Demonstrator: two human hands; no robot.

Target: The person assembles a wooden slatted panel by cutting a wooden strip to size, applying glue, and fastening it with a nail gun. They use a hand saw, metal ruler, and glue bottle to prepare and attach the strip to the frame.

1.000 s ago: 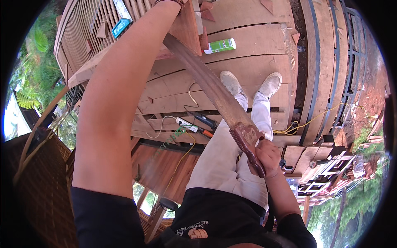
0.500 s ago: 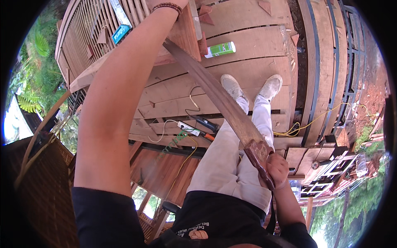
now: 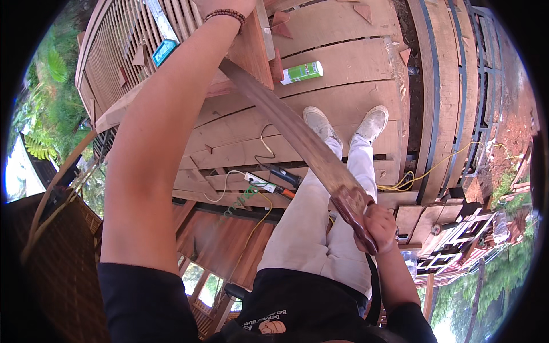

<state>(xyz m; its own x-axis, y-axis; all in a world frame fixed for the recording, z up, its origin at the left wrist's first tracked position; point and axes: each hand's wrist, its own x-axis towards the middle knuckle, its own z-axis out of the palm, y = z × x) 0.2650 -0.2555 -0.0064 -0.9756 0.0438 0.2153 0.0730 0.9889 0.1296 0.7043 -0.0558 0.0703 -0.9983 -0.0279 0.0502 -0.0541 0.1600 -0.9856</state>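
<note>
My right hand is wrapped around the brown wooden handle of a handsaw. Its long brown blade slants up and left in front of my legs, and the tip end meets the edge of a reddish wooden board. Stretched forward, my left arm ends in my left hand at the top edge, beside that board. The fingers of this hand are cut off by the frame. A teal-handled try square lies on the slatted wood just left of my left forearm.
A green and white bottle lies on the plank floor near my shoes. Wood offcuts are scattered about. A white power strip, cords and a dark tool lie left of my legs. A yellow cable runs off to the right.
My right hand has pushed the saw slightly up and to the left, so the blade reaches farther along the board's edge. My left hand stays by the board.
</note>
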